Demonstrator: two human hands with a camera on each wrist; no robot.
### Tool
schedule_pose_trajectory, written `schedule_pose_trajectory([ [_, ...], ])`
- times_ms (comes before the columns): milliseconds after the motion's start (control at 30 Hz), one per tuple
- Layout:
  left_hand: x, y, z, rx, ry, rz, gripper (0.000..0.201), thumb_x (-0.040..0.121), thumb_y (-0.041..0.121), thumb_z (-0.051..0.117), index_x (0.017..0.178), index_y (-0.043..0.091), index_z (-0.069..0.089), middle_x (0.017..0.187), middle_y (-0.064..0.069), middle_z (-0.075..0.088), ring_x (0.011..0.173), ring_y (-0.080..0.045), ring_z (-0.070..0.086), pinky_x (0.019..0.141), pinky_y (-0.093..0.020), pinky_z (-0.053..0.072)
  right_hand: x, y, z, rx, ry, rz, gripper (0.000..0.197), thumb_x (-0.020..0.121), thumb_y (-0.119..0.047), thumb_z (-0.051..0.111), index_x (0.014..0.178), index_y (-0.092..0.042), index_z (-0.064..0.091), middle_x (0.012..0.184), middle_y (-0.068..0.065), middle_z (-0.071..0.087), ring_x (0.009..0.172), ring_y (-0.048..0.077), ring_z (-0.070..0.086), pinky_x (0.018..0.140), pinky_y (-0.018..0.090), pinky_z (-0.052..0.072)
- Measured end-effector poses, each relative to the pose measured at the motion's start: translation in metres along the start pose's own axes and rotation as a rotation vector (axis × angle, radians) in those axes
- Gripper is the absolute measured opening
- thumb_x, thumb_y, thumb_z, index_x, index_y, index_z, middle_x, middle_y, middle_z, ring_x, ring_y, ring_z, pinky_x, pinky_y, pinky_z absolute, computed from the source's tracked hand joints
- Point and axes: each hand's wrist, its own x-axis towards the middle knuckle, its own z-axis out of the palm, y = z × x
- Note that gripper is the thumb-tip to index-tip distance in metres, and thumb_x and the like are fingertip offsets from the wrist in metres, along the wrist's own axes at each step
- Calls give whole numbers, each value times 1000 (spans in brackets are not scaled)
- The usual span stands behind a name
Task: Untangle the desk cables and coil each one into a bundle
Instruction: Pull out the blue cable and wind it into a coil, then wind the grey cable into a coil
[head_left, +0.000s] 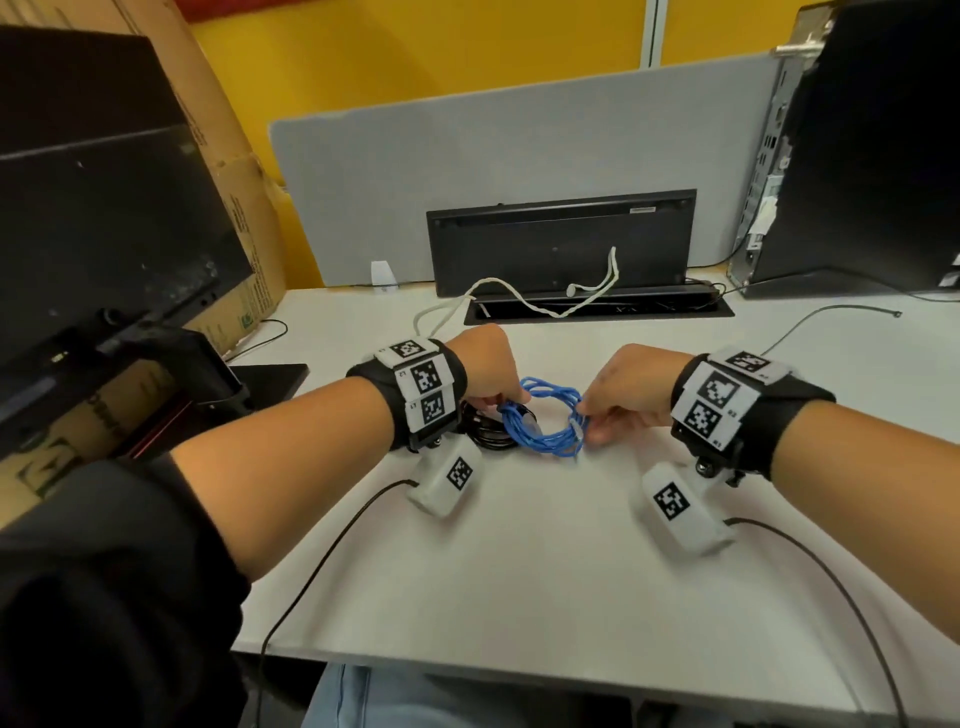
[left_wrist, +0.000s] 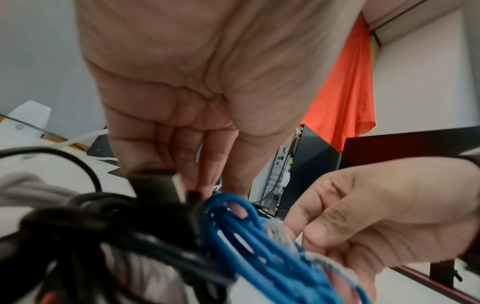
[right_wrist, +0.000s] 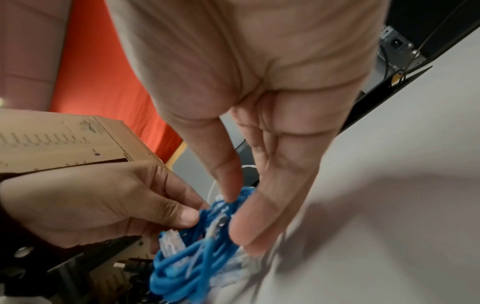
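A blue network cable (head_left: 548, 415), wound into a loose coil, is held just above the white desk (head_left: 519, 571) between both hands. My left hand (head_left: 511, 402) pinches the coil's left side; in the right wrist view its thumb and fingers (right_wrist: 182, 214) close on the blue strands (right_wrist: 187, 267). My right hand (head_left: 589, 423) pinches the coil's right side, thumb against fingers (right_wrist: 231, 197), near a clear plug (right_wrist: 170, 240). A coiled black cable (head_left: 480, 431) lies on the desk under my left hand, large and blurred in the left wrist view (left_wrist: 103, 226).
A white cable (head_left: 545, 306) trails over the desk's cable slot (head_left: 675, 309) behind the hands. A black keyboard (head_left: 561, 239) leans on the grey divider. Monitor (head_left: 104, 208) and cardboard box (head_left: 234, 171) stand left, a PC tower (head_left: 857, 156) right. A thin grey lead (head_left: 831, 317) lies at right.
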Motion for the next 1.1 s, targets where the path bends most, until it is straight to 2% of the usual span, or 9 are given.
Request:
schedule_pose_trajectory([
  [33,2,-1,1,11,0,-4,36,86,27,72,104,-5,71,99,-22,73,88,-31,71,87,-43,57,1,-1,0,-11,-3,11,22,87,4,64,104,17,59,69,24,71,61,30,71,67,41,61],
  [267,19,-7,-12,41,81,40,27,91,28,65,101,4,73,96,-12,73,89,-27,71,75,-38,61,20,-16,-21,-218,88,-10,25,88,-9,68,103,10,61,84,22,73,75,33,71,81,48,59],
  [400,38,-3,-31,26,143,137,23,92,26,63,100,7,74,97,-8,72,80,-19,66,67,-28,56,40,-34,-34,-502,168,-93,32,91,-22,65,112,2,63,105,17,69,90,30,69,85,45,58],
  [567,73,8,-55,150,263,180,28,92,27,63,114,12,69,109,-6,69,97,-22,64,80,-29,51,73,-61,-46,-993,300,-291,45,93,-32,57,131,-6,54,128,10,59,114,28,58,97,38,49],
  [733,106,11,-65,170,274,158,41,93,24,61,131,10,56,127,-9,62,111,-25,60,93,-32,50,121,-69,-56,-1228,337,-394,35,89,-23,55,122,-12,55,117,11,63,112,29,55,96,41,47],
  [867,125,8,-62,169,255,153,45,93,24,61,136,14,51,135,-8,56,120,-24,55,98,-33,47,148,-66,-66,-1439,298,-299,48,90,-25,54,136,-16,45,132,7,58,142,30,26,119,46,16],
  [933,131,7,-60,186,259,159,47,93,25,62,138,15,49,139,-8,52,124,-25,52,100,-34,45,150,-66,-69,-1483,257,-260,59,91,-28,56,146,-18,34,139,8,53,143,27,26,120,48,3],
  [1000,135,6,-58,217,260,153,53,92,28,63,140,16,46,141,-9,49,126,-27,50,101,-35,44,144,-67,-70,-1489,222,-259,58,93,-29,58,145,-18,35,131,8,59,134,26,42,120,48,7],
  [1100,138,3,-54,226,245,148,65,90,36,65,146,18,38,146,-9,44,129,-28,47,105,-39,43,128,-69,-72,-1298,171,-375,32,99,-28,48,125,-14,59,120,7,64,113,26,58,105,40,42],
])
